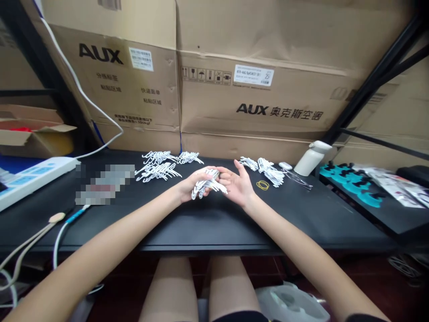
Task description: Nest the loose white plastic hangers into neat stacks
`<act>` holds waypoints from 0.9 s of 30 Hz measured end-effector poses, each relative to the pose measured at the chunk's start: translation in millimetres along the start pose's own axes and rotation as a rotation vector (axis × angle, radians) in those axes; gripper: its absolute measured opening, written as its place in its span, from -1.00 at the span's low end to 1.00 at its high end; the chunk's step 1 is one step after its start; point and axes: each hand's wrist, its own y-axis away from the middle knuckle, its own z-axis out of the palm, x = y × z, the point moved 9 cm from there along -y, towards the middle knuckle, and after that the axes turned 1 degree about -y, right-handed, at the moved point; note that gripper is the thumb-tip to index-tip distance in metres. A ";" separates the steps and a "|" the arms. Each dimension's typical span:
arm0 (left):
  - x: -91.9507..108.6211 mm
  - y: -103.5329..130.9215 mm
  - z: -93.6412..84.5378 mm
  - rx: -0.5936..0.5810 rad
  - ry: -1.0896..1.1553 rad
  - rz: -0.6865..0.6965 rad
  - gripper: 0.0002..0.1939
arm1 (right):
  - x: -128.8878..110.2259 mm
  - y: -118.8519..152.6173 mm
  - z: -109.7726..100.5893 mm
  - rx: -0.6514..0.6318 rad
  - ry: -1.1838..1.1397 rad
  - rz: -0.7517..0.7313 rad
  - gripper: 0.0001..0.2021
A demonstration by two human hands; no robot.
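An open cardboard box point(15, 139) stands past the bench's far left corner, something red point(20, 129) showing inside; the rest of its contents is hidden. Near the far right corner of the bench point(208, 230) a white bottle point(309, 160) is capped, so its contents cannot be seen. Below the near edge, right of the person's legs, sits a translucent container point(291, 306), its contents unclear. Between the bench's left and right ends, above the near edge, the left hand point(192, 183) is closed around a bundle of white hooks point(208, 182), thumb on top. The right hand point(244, 188) is spread, palm up with thumb apart, fingers beside the bundle; whether they touch it is unclear. More white hooks lie in piles towards the far edge, the left piles point(157, 171) and right piles point(270, 172) well apart, with yellow rubber bands point(262, 188) near the latter.
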 end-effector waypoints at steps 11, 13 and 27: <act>-2.8 -6.3 -12.4 0.144 -0.135 0.096 -0.47 | -9.4 0.0 -26.7 0.270 -0.066 -0.172 -0.81; -2.6 -6.3 -11.6 0.133 -0.176 0.101 -0.46 | -16.1 4.2 -27.4 0.323 0.050 -0.249 -0.83; 8.1 0.5 1.9 -0.031 -0.806 0.258 -0.52 | -43.0 32.1 15.5 0.230 1.248 -0.604 -0.58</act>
